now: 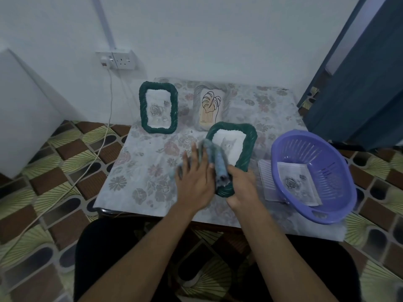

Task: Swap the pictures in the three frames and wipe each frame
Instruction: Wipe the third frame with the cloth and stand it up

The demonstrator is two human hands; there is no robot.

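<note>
**Q:** What are the fingers doing, and why?

**A:** The left fingers (pixel 193 152) lie extended and spread. They press a grey-blue cloth (pixel 219 164) flat against the left rim of the cat frame (pixel 233 147). A flat left hand (pixel 196 177) puts more cloth on the rope-like rim, which suits wiping. Motion blur hides the exact finger contact. The right fingers (pixel 238 171) curl round the near right corner of the same frame. The right hand (pixel 243 188) probably serves as the clamp, so that the frame does not slide under the wiping pressure.

**Q:** Where is the frame, and how is it oriented?

**A:** It is at the near centre of the table (pixel 135 171), between the two hands.
- Long axis: runs from the person toward the wall, leaning slightly right.
- Top end: points away from the person.
- Picture face: up, toward the camera; the cat reads upright from the seat.
- Flat or raised at the far end: cannot tell.

The rose frame (pixel 158 107) and the leaf frame (pixel 210 110) stand upright at the back, facing the person and apart from the work. A basket (pixel 327 153) just right of the right hand holds a loose rose print (pixel 298 184), judged to be a swapped-out picture.
</note>
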